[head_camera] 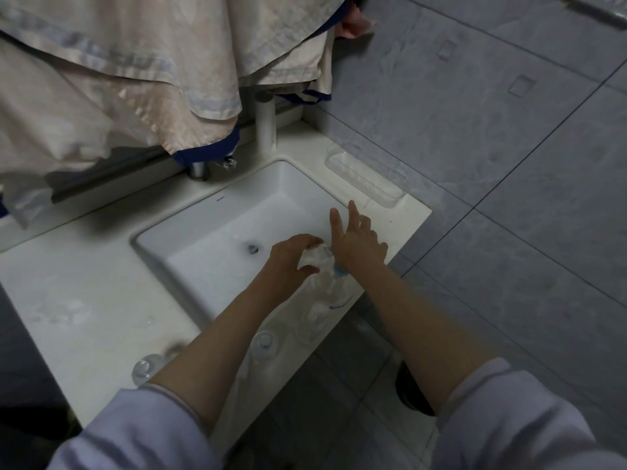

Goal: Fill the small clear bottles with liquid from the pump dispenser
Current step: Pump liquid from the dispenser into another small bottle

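Reaching over the front right corner of the sink, both hands meet at the pump dispenser, a clear bottle on the counter edge. The left hand curls round a small clear bottle by the pump head. The right hand presses down on the pump, fingers straight. Two more clear bottles stand along the front edge. Beige cloth hangs behind the faucet.

Dim, cool, even light; the white sink is brightest. Motion blur smears the hands and bottles. Wide-angle distortion bends lines toward the darker edges.
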